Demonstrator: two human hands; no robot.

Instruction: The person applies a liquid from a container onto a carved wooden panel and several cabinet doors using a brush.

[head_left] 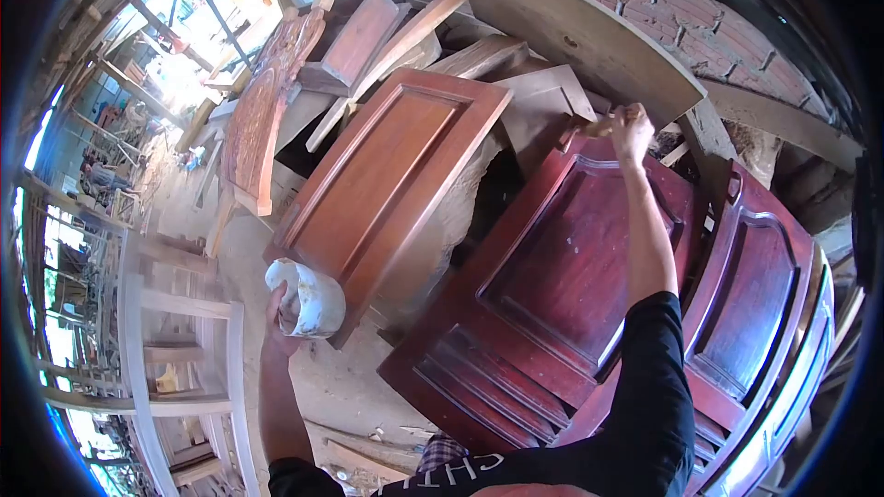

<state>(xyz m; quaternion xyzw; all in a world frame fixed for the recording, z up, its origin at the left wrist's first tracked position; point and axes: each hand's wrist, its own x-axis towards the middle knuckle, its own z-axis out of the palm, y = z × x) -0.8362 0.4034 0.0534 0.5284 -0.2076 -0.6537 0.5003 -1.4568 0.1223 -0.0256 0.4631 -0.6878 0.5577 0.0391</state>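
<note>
My left hand (280,315) holds a white, stained container (313,299) by its side, in front of the lower end of an orange-brown wooden panel (382,175). Out at the end of my stretched right arm, my right hand (633,134) is closed at the top edge of a dark red panelled door (580,248). Something small and brownish shows beside its fingers, too unclear to name. A second dark red door (750,285) leans to the right of the first one.
A carved wooden piece (262,120) and loose boards lean at the upper left. A long plank (571,32) rests against the brick wall (677,14). Pale wooden frames (184,304) stand at the left. Wood scraps lie on the floor (368,382).
</note>
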